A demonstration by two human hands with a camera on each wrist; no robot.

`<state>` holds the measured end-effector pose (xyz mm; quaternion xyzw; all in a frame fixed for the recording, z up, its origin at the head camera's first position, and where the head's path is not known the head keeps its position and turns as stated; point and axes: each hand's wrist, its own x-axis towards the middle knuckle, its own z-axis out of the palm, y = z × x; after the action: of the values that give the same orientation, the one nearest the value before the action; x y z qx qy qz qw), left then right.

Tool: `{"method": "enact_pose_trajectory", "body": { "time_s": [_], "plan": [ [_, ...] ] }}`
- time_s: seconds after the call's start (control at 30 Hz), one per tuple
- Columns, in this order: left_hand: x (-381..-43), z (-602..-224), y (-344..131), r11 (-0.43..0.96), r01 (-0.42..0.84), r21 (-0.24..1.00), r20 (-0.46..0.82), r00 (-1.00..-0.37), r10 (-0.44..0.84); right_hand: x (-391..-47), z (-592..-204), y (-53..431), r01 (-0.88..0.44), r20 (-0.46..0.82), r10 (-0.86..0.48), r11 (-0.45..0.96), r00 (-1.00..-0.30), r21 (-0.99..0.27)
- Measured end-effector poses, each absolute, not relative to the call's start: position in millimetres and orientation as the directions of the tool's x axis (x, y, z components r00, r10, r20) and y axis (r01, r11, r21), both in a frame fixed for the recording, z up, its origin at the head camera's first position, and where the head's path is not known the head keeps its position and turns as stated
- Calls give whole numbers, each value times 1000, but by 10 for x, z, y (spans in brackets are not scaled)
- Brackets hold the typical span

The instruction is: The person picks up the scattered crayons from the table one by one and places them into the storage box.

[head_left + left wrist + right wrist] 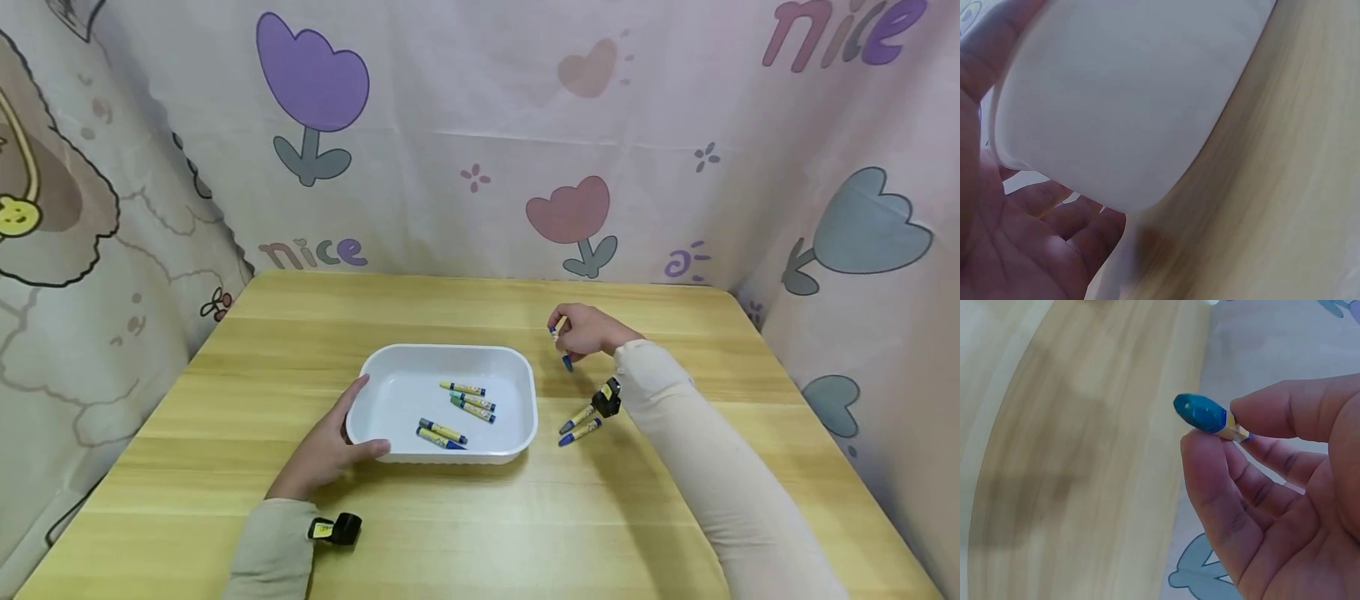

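In the head view my left hand (pixel 322 446) holds the left end of a white plastic tray (pixel 401 392), thumb along the front rim and fingers spread round the side. My right hand (pixel 590 328), right of the tray and over the table, pinches a blue crayon (pixel 1200 414) between thumb and fingertips. Its rounded blue tip points out in the right wrist view, and most of its wrapper is hidden. Inside the tray lie several crayons, among them a yellow one (pixel 462 388), green ones (pixel 473 409) and a blue-tipped one (pixel 440 439) by the front wall.
Two more crayons lie on the table right of the tray: a blue one (pixel 579 432) and a greyish one (pixel 577 419) partly covered by the right wrist camera (pixel 607 398). A patterned curtain (pixel 450 217) hangs behind the wooden table (pixel 465 533).
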<state>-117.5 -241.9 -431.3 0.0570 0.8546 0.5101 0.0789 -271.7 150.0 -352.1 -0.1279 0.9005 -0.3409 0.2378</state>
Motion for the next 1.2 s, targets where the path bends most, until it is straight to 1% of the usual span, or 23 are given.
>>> {"method": "enact_pose_trajectory", "body": {
  "time_s": [0.43,0.77,1.2],
  "plan": [
    [-1224,-4333,-2393,429,12,903,-78,-978,192,-2681,-3376,1288,-104,-327,-443,710,-835,-697],
    [-1202,-4331,-2414,436,1,900,-89,-979,185,-2654,-3380,979,-142,-328,-502,690,-800,-709],
    [-1185,-4322,-2423,433,-4,901,-92,-979,182,-2608,-3435,592,-173,-379,-554,704,-741,-689]
  ]
}}
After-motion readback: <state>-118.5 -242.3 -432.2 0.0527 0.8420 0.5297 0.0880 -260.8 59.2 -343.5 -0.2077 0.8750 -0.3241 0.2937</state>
